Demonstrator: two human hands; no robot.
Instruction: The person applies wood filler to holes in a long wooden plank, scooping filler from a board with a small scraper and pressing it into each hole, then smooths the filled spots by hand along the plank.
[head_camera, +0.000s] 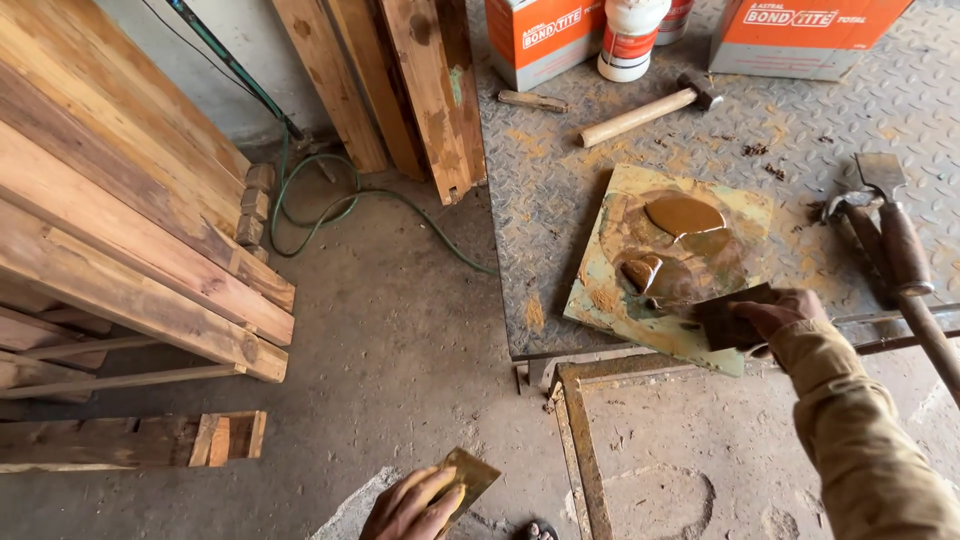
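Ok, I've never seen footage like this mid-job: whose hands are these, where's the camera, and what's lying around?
One picture, from a camera worn on the person's head, looking down. The right hand holds a dark flat scraper at the edge of a stained mixing board carrying brown paste. The left hand grips a small flat yellowish piece. The board lies on a patterned metal plate, along with a hammer, a chisel, two orange boxes and a white bottle. Wooden planks are stacked left.

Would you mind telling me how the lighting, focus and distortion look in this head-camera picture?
Head view: soft, even daylight, no hard shadows; mild sheen on the wet brown paste; wide-angle bending of the planks at the left edge; right hand and left hand reasonably sharp.
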